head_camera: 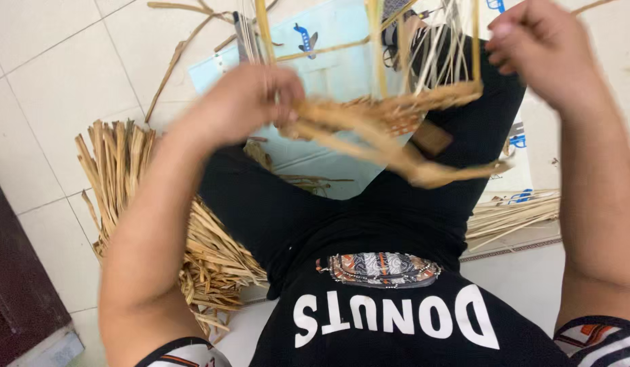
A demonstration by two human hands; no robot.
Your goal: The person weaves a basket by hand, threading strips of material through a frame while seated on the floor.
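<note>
My left hand (250, 102) grips the near end of a woven piece of dried straw strips (389, 119), held above my lap. Loose strands rise from the weave toward the top of the view. My right hand (536, 47) is raised at the upper right, fingers closed around the upper ends of some strands, motion-blurred. A flat strip end (457, 173) sticks out below the weave. I sit on the floor in black trousers (281, 211) and a black shirt.
A heap of dried straw strips (158, 211) lies on the white tiled floor at my left. A thinner bundle of straw (512, 214) lies at my right. A pale blue sheet (328, 61) covers the floor ahead. A dark wooden edge (15, 278) stands at far left.
</note>
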